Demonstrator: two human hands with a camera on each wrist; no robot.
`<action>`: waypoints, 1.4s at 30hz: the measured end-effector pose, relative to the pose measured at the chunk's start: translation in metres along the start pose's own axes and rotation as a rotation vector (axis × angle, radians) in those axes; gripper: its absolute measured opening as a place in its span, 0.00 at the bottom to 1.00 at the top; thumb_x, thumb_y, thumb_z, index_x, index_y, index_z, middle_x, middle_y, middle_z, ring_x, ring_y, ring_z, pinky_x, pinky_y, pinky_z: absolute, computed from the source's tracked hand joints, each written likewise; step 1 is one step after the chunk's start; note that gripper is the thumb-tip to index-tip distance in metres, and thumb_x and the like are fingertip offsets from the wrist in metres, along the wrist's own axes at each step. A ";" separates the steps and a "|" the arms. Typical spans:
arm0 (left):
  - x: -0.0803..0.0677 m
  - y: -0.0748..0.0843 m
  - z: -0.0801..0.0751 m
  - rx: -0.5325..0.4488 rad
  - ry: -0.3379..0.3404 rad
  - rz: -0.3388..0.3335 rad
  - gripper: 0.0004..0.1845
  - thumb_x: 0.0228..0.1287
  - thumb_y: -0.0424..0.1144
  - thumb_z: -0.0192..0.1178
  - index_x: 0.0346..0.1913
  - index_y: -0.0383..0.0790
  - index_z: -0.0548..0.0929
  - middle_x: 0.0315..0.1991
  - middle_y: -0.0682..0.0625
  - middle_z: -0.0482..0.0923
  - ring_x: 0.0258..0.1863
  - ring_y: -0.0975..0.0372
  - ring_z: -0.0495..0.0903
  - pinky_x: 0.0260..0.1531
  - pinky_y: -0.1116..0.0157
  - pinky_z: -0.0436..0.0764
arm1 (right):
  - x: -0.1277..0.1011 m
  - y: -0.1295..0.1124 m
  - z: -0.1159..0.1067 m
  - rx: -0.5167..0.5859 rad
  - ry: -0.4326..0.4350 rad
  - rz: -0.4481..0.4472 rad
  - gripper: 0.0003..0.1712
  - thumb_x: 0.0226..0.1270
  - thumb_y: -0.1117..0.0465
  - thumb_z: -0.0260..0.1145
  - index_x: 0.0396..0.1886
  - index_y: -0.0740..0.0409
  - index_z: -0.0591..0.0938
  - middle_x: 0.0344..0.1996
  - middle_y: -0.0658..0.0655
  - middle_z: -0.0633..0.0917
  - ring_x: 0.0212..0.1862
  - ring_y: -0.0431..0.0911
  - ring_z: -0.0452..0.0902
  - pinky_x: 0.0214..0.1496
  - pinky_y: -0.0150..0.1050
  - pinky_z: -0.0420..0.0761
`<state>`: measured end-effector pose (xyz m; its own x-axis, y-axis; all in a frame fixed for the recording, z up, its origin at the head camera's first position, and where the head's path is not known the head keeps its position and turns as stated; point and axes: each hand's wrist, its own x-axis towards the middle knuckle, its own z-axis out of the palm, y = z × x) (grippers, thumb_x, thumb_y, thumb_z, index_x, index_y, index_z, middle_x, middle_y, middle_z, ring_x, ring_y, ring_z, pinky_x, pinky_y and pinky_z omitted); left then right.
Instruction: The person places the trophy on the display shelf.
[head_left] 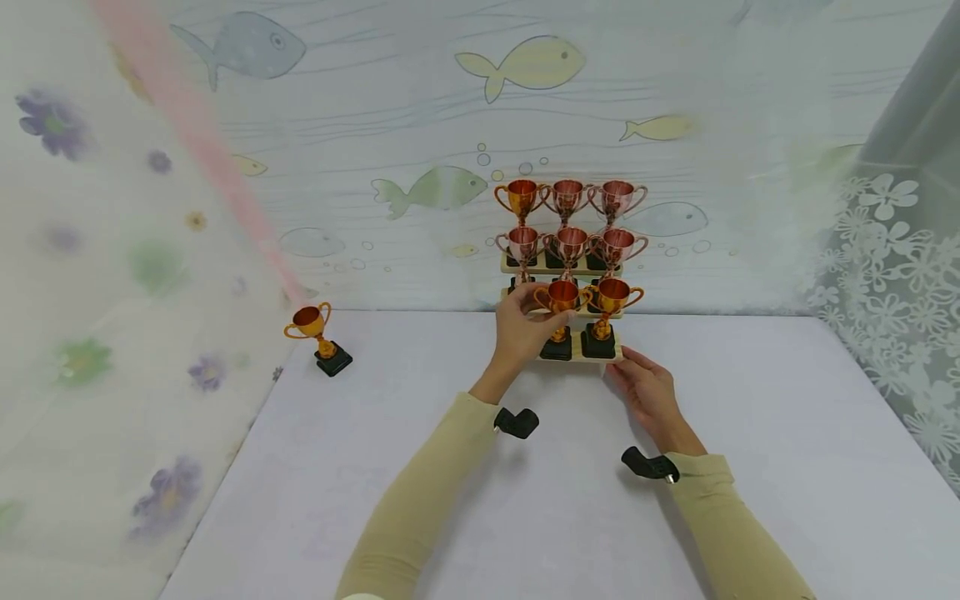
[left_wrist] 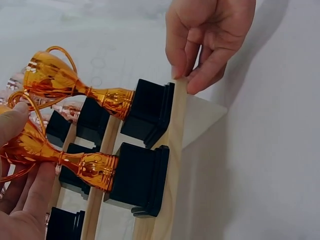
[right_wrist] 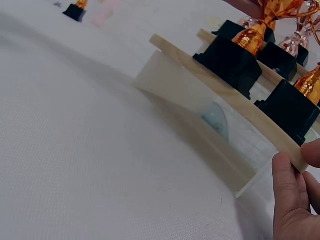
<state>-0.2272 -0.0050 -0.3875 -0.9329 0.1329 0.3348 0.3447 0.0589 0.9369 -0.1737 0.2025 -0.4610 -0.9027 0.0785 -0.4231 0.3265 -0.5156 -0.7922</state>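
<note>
A stepped wooden stand carries three rows of small trophies against the wall. My left hand grips the cup of an orange trophy whose black base sits in the middle of the front step; in the left wrist view that hand wraps the same orange trophy. A second orange trophy stands just right of it. My right hand pinches the front step's right end, seen as right hand on the stand and as right hand under the stand.
A lone orange trophy on a black base stands at the table's far left, near a flowered curtain. Pink and copper trophies fill the upper steps. White table stretches toward me; lace curtain hangs at the right.
</note>
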 end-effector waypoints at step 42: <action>-0.017 -0.027 -0.019 -0.025 -0.037 -0.034 0.38 0.59 0.27 0.72 0.71 0.33 0.67 0.60 0.35 0.73 0.58 0.46 0.78 0.60 0.57 0.82 | 0.002 0.004 0.001 -0.006 0.005 -0.054 0.34 0.78 0.71 0.54 0.79 0.69 0.57 0.45 0.46 0.81 0.47 0.34 0.82 0.57 0.26 0.82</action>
<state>-0.2221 -0.0272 -0.4163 -0.9394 0.1677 0.2990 0.3093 0.0390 0.9502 -0.1743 0.2001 -0.4642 -0.9176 0.1106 -0.3818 0.2788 -0.5056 -0.8165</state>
